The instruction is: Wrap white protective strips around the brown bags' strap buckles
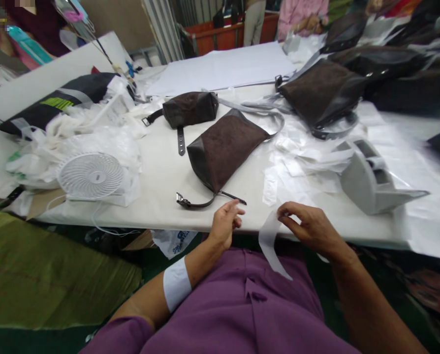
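My right hand pinches the top end of a translucent white strip, which hangs curved in front of my lap. My left hand is at the table's front edge, its fingers loosely curled and apart, with nothing visible in them. Just beyond it lies a dark brown bag with black leather-like corners. Its buckled strap and a thin black zipper pull reach toward my left hand. A white band wraps my left forearm.
A smaller brown bag lies behind, and another bag with more dark bags sits at the right. A grey tape dispenser stands right of my hands. A white fan and crumpled plastic are at the left. Other people stand beyond the table.
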Motion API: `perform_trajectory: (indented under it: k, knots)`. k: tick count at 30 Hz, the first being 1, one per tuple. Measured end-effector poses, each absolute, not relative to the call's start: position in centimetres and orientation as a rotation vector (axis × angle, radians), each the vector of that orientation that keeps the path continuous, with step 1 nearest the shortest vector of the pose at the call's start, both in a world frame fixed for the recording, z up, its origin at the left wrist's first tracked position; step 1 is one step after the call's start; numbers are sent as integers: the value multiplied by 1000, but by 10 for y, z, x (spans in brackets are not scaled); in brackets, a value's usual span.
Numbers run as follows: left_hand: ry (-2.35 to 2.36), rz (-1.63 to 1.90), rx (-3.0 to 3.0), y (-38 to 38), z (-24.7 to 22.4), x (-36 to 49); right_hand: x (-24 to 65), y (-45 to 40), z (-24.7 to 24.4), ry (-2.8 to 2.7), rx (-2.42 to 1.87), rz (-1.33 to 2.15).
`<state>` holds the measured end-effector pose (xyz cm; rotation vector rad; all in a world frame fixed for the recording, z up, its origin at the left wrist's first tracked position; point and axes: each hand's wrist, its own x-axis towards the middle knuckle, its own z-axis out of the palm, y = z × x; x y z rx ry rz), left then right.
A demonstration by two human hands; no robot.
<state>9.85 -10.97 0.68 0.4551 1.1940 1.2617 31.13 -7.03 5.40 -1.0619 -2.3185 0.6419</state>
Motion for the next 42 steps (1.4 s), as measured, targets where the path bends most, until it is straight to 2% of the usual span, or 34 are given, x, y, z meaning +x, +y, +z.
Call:
perform_trajectory:
  k: [4, 9, 18, 23, 31, 42]
  knots:
    - [1152, 1423, -41, -91, -5, 83, 315, -68, 45, -2287, -1084, 729]
    - [983, 1374, -195, -55, -1, 86, 309, -67, 33, -2281, -1022, 774]
    - [722, 1142, -7, -64, -9, 109, 312, -45, 19, -2390, -1103, 727]
    - [859, 1137, 97, -67, -9, 119, 318, -41, 8, -2512, -1152, 738]
    - [695, 1186, -152, -77, -4, 115, 322, -55, 7, -2590, -1242, 833]
    - [999, 1194, -29, -70, -13, 119, 314, -58, 2, -2582, -1244, 862]
